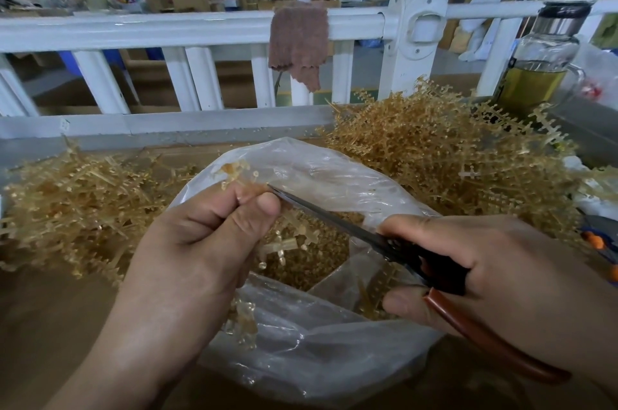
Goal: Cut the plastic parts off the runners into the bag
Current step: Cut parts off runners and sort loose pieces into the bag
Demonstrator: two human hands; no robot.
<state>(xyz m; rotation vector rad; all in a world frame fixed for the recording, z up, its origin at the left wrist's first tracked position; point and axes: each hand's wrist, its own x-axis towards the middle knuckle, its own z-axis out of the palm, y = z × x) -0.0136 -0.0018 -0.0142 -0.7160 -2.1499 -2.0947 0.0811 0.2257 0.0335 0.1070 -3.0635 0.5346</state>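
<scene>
a: what do you have on the head view?

b: i count two hands, both busy. the left hand (pixel 200 242) pinches one amber runner (pixel 235 172) between thumb and curled fingers, over the open mouth of the one clear plastic bag (pixel 317 352). bits of the runner stick out above the fingers and below the palm.

a: and the other one?

b: the right hand (pixel 501 269) is wrapped round the handles of one pair of scissors (pixel 334 219). i see one black handle and one reddish brown. the blade tip touches the runner right beside the left thumb. the blades look close together, and i cannot tell whether there is a gap between them.

a: are the hands together or apart?

b: apart. only the scissors and the runner link them.

a: where are the cut pieces?

b: a layer of small amber parts (pixel 321 255) lies in the bottom of the bag. they are too many and too small for me to count.

a: and the stock?

b: there are two piles on the brown table (pixel 50 326). the left heap (pixel 77 202) sits beside the bag, and the taller right heap (pixel 451 155) is behind it. both are too tangled to count.

a: anything else?

b: one white railing (pixel 167 28) runs across the back, with one brown cloth (pixel 297 41) draped over its top rail. one glass bottle (pixel 541 68) of yellow liquid stands at the right. one blue and orange tool (pixel 598 239) is cut off by the right edge.
</scene>
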